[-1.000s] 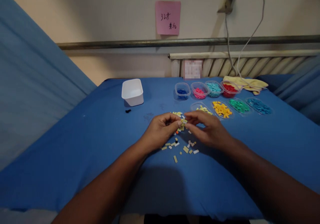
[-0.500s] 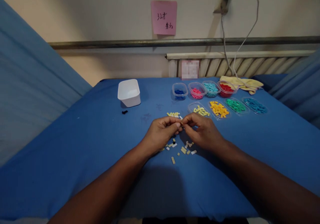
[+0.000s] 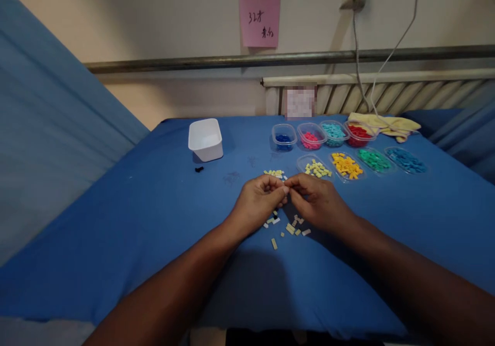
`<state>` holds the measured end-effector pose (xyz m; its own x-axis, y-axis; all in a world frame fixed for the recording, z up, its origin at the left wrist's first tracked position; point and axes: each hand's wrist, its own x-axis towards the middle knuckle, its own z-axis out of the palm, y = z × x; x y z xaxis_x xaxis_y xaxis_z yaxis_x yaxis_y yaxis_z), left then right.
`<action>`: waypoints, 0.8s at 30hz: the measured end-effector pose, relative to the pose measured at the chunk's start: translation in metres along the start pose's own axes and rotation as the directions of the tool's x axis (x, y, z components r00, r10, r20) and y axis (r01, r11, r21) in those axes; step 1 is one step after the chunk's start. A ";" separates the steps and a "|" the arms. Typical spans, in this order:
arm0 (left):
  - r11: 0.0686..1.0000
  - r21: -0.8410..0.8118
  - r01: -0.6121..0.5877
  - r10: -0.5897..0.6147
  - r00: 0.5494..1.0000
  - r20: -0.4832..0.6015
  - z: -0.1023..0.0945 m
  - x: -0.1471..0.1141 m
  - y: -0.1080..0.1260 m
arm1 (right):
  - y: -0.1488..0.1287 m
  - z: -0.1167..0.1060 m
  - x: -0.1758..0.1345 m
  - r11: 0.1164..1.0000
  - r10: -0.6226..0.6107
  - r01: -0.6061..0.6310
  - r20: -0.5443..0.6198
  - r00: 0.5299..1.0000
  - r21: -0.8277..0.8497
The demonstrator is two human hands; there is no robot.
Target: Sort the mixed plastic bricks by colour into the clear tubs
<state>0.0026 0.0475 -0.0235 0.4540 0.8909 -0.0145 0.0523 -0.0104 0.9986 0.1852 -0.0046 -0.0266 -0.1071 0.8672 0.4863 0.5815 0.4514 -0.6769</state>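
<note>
My left hand [image 3: 260,200] and my right hand [image 3: 320,201] meet over the middle of the table, thumbs and fingertips pinched together. Whatever they hold is small and hidden behind the fingers. Just in front of them lie loose toy bricks [image 3: 290,228], mostly cream, pale yellow and white. A separate cream brick [image 3: 274,244] lies closest to me. Behind my left fingertips is a small group of pale yellow bricks [image 3: 274,173], with a few white ones beside it.
A white plastic box [image 3: 212,154] stands at the back left, a small black piece [image 3: 198,169] before it. Clear tubs of bricks, sorted by colour, fill the back right, including an orange-yellow heap [image 3: 347,165]. A yellow cloth [image 3: 402,125] lies behind. Blue curtains [image 3: 50,114] hang at both sides.
The view has shifted slightly, so the scene appears farther right and a little higher. My fingertips have drawn closer together, and the tiny bit visible between them before is now covered.
</note>
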 end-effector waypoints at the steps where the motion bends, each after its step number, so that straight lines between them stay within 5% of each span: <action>1: 1.000 -0.012 -0.004 0.004 1.000 -0.010 -0.001 0.000 0.001 | -0.001 0.001 0.000 1.000 -0.007 0.007 -0.007 1.000 0.023; 6: 1.000 -0.016 0.001 0.000 0.999 0.036 -0.006 0.001 0.007 | 0.005 -0.006 0.001 0.999 -0.023 0.024 -0.025 0.999 0.028; 9: 0.975 0.184 -0.125 0.123 0.992 0.022 -0.017 0.000 0.012 | 0.023 -0.023 0.003 0.996 0.009 -0.014 -0.060 0.998 -0.087; 13: 0.696 0.611 -0.376 0.344 0.922 0.175 -0.041 0.001 0.014 | 0.061 -0.047 0.008 0.919 0.015 -0.059 -0.115 0.993 -0.391; 17: 0.361 0.768 -0.530 0.278 0.847 0.454 -0.053 0.002 0.014 | 0.086 -0.054 0.013 0.865 0.030 -0.080 -0.108 0.994 -0.495; 21: 0.270 0.751 -0.603 0.181 0.798 0.575 -0.057 -0.001 0.023 | 0.076 -0.048 0.013 0.871 -0.024 -0.031 -0.105 0.994 -0.491; 24: 0.284 0.782 -0.555 0.180 0.832 0.525 -0.062 -0.005 0.032 | 0.054 -0.042 0.009 0.909 -0.133 0.145 0.059 0.989 -0.390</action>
<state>-0.0534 0.0705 0.0119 0.8541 0.5006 0.1412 0.4582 -0.8526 0.2512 0.2493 0.0187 -0.0357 -0.2306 0.8105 0.5385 0.8275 0.4545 -0.3297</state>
